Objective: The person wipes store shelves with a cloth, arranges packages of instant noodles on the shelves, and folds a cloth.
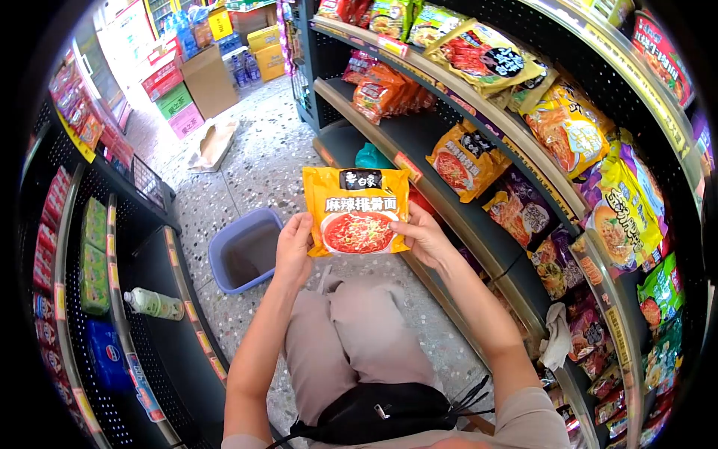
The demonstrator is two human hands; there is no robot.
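In the middle of the head view, a yellow-orange packet of instant noodles (pixel 357 203) is held up, its printed front with a red noodle bowl facing me. My left hand (pixel 297 243) grips its lower left edge, thumb on the front. At the lower right edge, my right hand (pixel 420 236) pinches it, also with the thumb in front; the fingers behind are hidden. A similar yellow noodle packet (pixel 467 161) lies on the shelf to the right. Behind the held packet, a teal object (pixel 372 157) is partly hidden on the lowest shelf.
A blue-purple bin (pixel 243 251) stands on the speckled floor at left. Shelves of noodle packets (pixel 568 127) curve along the right, with a grey cloth (pixel 555 337) low down. A bottle (pixel 154 304) lies on the left shelf. Cartons (pixel 209 81) and torn cardboard (pixel 214 146) are farther back.
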